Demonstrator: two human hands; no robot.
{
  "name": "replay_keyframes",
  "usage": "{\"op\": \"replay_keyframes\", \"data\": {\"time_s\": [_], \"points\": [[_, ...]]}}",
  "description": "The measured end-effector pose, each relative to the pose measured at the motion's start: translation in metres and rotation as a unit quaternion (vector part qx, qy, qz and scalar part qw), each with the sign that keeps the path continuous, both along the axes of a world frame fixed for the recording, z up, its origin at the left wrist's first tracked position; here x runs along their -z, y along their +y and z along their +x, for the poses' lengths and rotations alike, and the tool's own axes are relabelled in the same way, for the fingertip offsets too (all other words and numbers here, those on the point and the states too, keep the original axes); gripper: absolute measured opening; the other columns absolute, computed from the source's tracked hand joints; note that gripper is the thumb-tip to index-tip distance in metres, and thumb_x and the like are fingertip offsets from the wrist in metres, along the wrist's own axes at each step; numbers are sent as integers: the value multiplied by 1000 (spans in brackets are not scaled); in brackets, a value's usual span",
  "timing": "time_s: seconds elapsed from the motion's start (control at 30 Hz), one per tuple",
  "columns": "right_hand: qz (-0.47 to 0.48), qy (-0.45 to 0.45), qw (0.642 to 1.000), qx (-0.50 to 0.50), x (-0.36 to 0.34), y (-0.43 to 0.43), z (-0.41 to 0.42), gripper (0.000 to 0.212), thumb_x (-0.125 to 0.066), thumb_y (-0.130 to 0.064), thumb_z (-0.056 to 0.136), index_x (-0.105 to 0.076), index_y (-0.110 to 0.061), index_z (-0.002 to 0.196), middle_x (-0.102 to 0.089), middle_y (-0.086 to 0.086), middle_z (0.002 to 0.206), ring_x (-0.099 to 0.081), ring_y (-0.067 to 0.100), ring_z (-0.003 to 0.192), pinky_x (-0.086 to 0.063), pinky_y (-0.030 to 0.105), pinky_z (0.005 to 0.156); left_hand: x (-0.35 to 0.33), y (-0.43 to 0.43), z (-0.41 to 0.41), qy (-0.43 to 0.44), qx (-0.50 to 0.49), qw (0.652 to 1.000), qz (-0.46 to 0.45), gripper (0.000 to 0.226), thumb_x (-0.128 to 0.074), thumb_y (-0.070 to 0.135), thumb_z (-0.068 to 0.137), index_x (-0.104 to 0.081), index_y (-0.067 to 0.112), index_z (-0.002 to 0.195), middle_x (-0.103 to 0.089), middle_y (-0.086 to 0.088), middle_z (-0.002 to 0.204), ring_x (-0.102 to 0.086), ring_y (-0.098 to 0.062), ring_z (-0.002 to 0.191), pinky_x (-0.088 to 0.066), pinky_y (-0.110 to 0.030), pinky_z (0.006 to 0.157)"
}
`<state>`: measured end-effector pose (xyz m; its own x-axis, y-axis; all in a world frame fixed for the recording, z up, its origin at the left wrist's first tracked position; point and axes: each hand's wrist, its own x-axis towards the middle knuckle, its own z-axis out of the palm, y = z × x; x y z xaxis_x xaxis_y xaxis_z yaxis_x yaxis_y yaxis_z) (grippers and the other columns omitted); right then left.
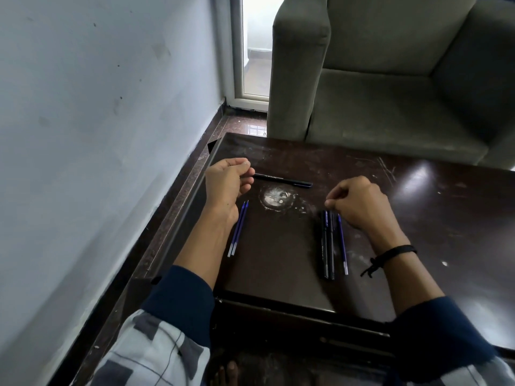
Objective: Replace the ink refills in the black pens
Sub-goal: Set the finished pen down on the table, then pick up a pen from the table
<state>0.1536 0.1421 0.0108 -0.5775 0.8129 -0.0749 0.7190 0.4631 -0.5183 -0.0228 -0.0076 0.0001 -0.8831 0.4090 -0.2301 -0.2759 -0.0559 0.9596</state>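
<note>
Head view: the left hand (pixel 227 182) is curled at the left end of the lone pen (pixel 282 180), thumb above and fingers below that end. Whether it actually pinches the barrel I cannot tell. The right hand (pixel 359 203) is curled too, its fingertips bent down just past the far tips of the pen pair (pixel 326 243); nothing shows in it, but a small part could be hidden, so that also stays open.

The layout reads as sorting. The lone pen lies crosswise at the far side, set apart, probably as the one in hand. The pen pair lies lengthwise under the right hand with a single refill (pixel 342 243) just beside it, and a refill pair (pixel 238 228) lies lengthwise by the left wrist. Which refills are fresh and which spent cannot be told from here.

Out from the hands, the table (pixel 418 218) has bare dark top between the two groups and far more to the right. The left side is tighter: the left hand sits close to the table's left edge, with the wall (pixel 97 121) not far beyond, so a pulled refill is safer drawn rightward. The sofa (pixel 390 93) stands close behind the far edge. The thin, round refills could roll, I judge.
</note>
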Motion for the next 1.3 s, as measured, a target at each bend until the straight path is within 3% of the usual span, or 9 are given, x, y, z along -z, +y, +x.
{"op": "replay_keyframes", "data": {"time_s": [0.13, 0.3, 0.43, 0.53, 0.7, 0.9, 1.17, 1.3], "points": [[37, -55, 998, -9, 5, -13, 15, 6, -71, -20, 93, -73, -23, 89, -67, -3, 86, -58, 12, 70, -44, 25, 57, 0, 1, 5, 7, 10, 1000, -3, 7, -66, 9, 95, -72, 13, 97, -74, -4, 82, -67, -9, 66, -55, -17, 59], [69, -122, 990, -17, 19, -20, 15, 2, -66, -22, 93, -67, -22, 90, -69, 1, 83, -69, 24, 74, -62, 42, 71, 1, 2, 4, 11, 12, 1000, -9, 8, -67, 11, 95, -73, 13, 99, -75, -5, 86, -68, -10, 70, -56, -17, 60], [56, -137, 988, -34, 21, -23, 13, 6, -71, -26, 90, -66, -23, 89, -69, 0, 82, -68, 24, 77, -60, 41, 73, 2, 2, 3, 13, 14, 1000, -10, 8, -67, 11, 95, -73, 13, 100, -76, -5, 86, -69, -10, 70, -57, -18, 62], [32, -128, 991, -38, 18, -26, 14, 16, -78, -36, 87, -66, -26, 87, -69, -2, 85, -67, 23, 81, -52, 34, 69, 3, 2, 4, 15, 16, 1000, -9, 8, -67, 11, 95, -73, 13, 100, -76, -4, 85, -69, -10, 70, -57, -18, 63], [21, -82, 996, -21, 13, -28, 14, 18, -78, -40, 87, -65, -28, 84, -57, -11, 74, -55, 17, 71, -43, 30, 67, 3, 2, 3, 19, 19, 1000, -11, 8, -67, 12, 95, -73, 12, 100, -76, -5, 85, -69, -10, 70, -57, -18, 63], [17, -101, 994, -31, 17, -35, 8, 29, -79, -50, 84, -65, -25, 87, -69, -1, 86, -68, 24, 80, -58, 37, 71, 4, 5, 5, 22, 35, 999, -20, 10, -68, 12, 95, -74, 10, 103, -76, -6, 86, -69, -10, 69, -57, -19, 63], [16, -77, 995, -61, 25, -53, -8, 12, -71, -23, 88, -61, -22, 94, -65, -1, 92, -64, 25, 85, -55, 38, 72, 5, 4, 4, 18, 47, 999, -19, 11, -69, 13, 95, -74, 10, 104, -77, -7, 88, -69, -9, 69, -58, -19, 63], [-128, 32, 991, -35, 28, -51, -15, 19, -82, -24, 82, -67, -25, 92, -69, -6, 87, -62, 11, 74, -50, 27, 65, 4, 5, 4, 28, 99, 993, -51, 12, -68, 15, 95, -73, 9, 104, -77, -8, 90, -68, -14, 74, -56, -21, 64]]}}
